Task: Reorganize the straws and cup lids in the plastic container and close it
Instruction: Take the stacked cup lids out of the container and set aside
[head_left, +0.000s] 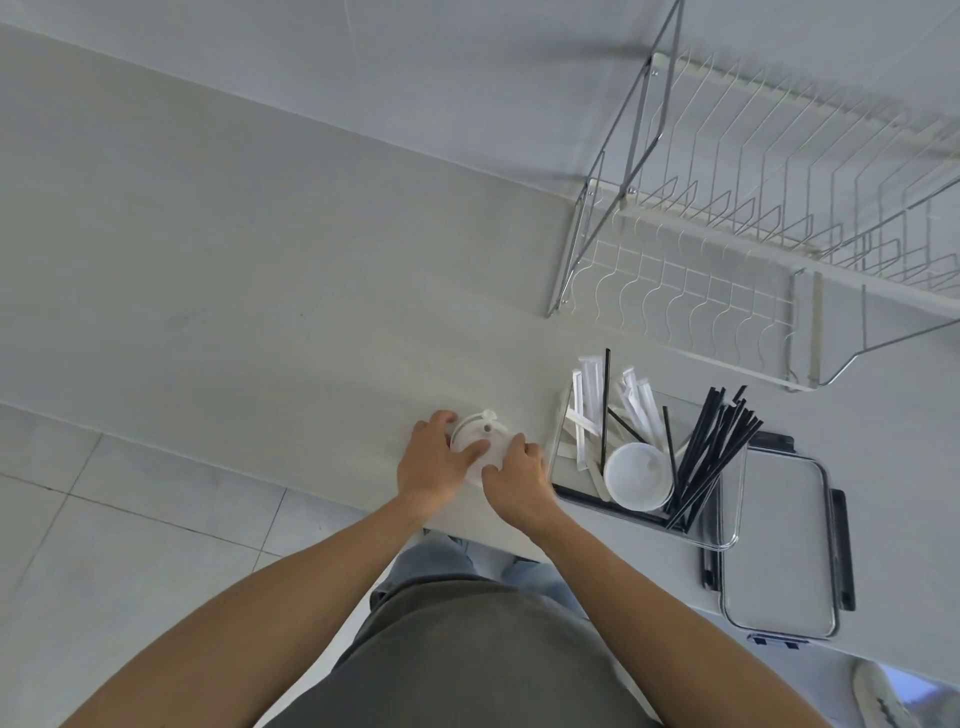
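White cup lids (480, 441) gripped by both hands.

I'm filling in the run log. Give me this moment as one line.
stage: sorting lids | left hand + right hand: gripping cup lids on counter | container: open, holds straws | container lid: off, beside it

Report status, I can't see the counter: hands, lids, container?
Left hand and right hand both gripping cup lids on counter. Container open, straws and one lid inside. Container lid lying beside it, nothing in the way.
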